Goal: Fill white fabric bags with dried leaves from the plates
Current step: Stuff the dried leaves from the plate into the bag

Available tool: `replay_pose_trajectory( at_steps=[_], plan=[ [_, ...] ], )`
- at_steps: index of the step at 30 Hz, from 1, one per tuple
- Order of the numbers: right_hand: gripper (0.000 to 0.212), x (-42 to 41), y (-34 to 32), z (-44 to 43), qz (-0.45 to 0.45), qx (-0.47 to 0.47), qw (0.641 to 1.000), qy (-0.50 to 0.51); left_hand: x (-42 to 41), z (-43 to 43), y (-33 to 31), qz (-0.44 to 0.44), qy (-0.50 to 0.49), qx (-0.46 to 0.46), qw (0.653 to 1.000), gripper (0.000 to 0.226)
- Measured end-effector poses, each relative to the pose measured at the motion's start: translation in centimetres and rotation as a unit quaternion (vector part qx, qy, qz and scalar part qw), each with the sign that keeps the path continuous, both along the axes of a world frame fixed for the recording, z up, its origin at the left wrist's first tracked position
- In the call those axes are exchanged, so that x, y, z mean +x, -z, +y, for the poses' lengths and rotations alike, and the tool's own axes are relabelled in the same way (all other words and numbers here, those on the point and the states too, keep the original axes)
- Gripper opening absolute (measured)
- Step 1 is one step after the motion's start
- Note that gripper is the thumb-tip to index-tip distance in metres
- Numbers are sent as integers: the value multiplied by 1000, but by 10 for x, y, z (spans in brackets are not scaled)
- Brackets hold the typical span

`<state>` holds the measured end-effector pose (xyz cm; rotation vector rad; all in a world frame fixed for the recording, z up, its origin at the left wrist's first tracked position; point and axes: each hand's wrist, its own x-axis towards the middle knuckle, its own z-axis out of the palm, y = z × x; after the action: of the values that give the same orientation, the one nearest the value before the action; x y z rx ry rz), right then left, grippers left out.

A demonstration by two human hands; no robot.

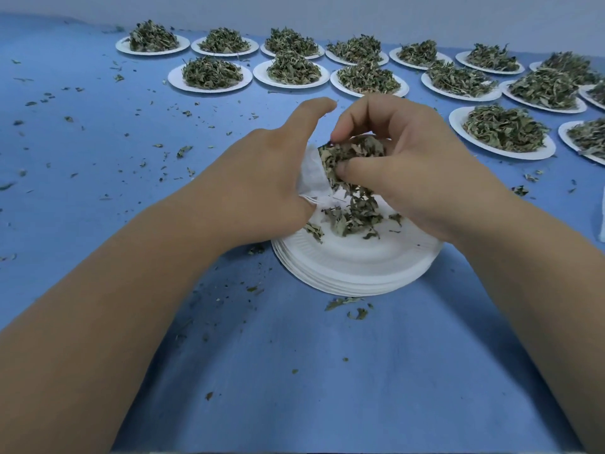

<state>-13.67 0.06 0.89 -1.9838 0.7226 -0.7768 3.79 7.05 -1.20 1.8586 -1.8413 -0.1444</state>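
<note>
Blue tabletop (294,388) spreads beneath my forearms. My left grip (271,165) holds the white fabric bag (312,176); my right grip (415,165), just beside it, pinches dried leaves (357,152) at its mouth, with stacked plates (353,273) below both.

A single wide-angle view from the person's head looks forward and down across the table (98,158), close over the left hand (271,178) and right hand (415,172), reaching the far wall (327,11)
</note>
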Motion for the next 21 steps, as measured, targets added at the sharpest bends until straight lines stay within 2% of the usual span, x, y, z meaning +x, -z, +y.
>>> replay_pose_trajectory(
  at_steps=[8,11,14,16,19,21],
  plan=[
    [17,0,3,6,13,-93,995,25,-4,1,-2,1,-5,7,1000,100],
    [12,5,6,11,-14,-75,997,24,-6,3,-4,5,-3,7,1000,99],
    [12,6,7,10,9,-80,997,15,-8,5,-6,13,3,12,1000,100],
    [15,1,3,8,21,-37,999,-29,-9,6,-7,13,1,10,1000,99],
    [33,-9,-2,5,50,1,993,-107,-8,6,-9,19,-12,8,1000,95],
    [40,-10,-5,4,60,14,991,-121,-8,6,-9,32,-17,8,999,95]
  ],
)
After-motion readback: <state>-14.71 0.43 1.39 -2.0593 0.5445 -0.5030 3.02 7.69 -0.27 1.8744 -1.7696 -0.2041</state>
